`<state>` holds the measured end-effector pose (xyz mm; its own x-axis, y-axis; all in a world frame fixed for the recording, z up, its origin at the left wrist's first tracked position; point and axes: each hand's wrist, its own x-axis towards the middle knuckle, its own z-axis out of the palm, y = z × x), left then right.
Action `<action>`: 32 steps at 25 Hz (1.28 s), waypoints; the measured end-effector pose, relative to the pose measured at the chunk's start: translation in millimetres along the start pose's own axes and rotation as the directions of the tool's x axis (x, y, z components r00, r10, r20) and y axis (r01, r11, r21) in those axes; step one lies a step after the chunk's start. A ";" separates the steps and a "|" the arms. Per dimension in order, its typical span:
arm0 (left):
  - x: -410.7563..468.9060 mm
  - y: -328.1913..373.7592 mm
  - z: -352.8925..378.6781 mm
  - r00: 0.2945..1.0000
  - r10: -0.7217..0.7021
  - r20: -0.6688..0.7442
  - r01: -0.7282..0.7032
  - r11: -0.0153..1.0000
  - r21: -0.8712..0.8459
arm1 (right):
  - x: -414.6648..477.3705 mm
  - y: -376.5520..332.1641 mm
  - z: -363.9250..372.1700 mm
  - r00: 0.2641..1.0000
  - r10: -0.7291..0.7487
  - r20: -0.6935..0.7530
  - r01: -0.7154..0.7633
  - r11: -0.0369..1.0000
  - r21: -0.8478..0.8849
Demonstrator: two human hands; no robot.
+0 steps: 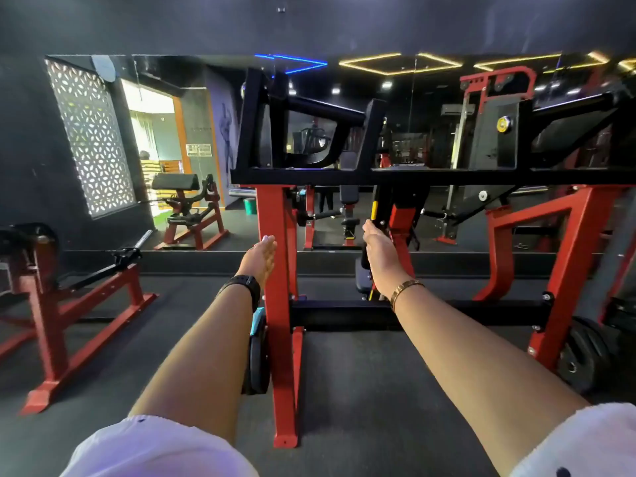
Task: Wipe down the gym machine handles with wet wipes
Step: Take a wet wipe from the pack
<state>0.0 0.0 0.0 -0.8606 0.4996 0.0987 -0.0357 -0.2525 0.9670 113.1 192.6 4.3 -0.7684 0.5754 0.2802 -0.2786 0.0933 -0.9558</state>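
— Head view, left to right: your fingers?
— On my left hand (260, 258) they lie straight and together, before the red upright (280, 339). The machine handle (327, 214) sits beyond my fingertips, between both hands. My right hand (380, 256) reaches forward, fingers straight too.

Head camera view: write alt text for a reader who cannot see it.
Two bare arms reach toward a red-and-black gym machine: the left hand, open, beside its red upright, the right hand stretched flat toward its central black-and-yellow part. No wipe is visible; a wall mirror behind reflects the gym.
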 end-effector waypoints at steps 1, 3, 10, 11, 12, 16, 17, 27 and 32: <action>-0.4 2.7 -14.8 1.000 -0.006 -0.018 0.006 1.000 -0.002 | -0.2 2.5 12.5 1.000 0.005 -0.013 -0.005 1.000 -0.017; 3.3 5.7 -48.2 0.999 -0.041 -0.026 0.039 0.998 -0.045 | -0.2 10.9 37.3 1.000 0.024 -0.016 -0.024 0.999 -0.048; -0.4 16.0 -152.9 0.994 -0.016 -0.109 0.010 0.998 -0.056 | -10.5 50.9 137.8 0.996 0.077 0.049 -0.079 0.996 0.040; -0.2 15.8 -163.3 0.992 -0.009 -0.129 0.002 0.998 -0.056 | -11.4 55.8 148.9 0.994 0.094 0.061 -0.098 0.994 0.055; -2.1 15.0 -173.3 0.990 -0.009 -0.143 0.001 0.998 -0.055 | -10.8 61.7 161.0 0.992 0.108 0.070 -0.112 0.992 0.062; 4.4 3.5 -214.2 0.981 -0.035 -0.189 0.020 0.996 -0.083 | 10.4 88.9 203.3 0.989 0.116 0.092 -0.120 0.992 0.035; 11.5 0.0 -226.0 0.979 -0.032 -0.202 0.017 0.997 -0.077 | 18.7 97.1 214.8 0.988 0.125 0.095 -0.128 0.991 0.032; 131.2 -20.3 -307.6 0.964 -0.075 -0.254 0.042 0.990 -0.133 | 131.8 170.1 299.1 0.984 0.133 0.117 -0.133 0.991 -0.003; 201.5 -45.1 -318.1 0.966 -0.162 -0.201 0.140 0.983 -0.120 | 186.0 205.6 321.1 0.984 0.149 0.098 -0.148 0.989 -0.012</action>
<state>-333.4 -151.5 -98.5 -0.9277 0.3571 -0.1088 -0.2165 -0.2772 0.9361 -272.1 58.0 -111.6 -0.8538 0.5008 0.1422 -0.1545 0.0172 -0.9878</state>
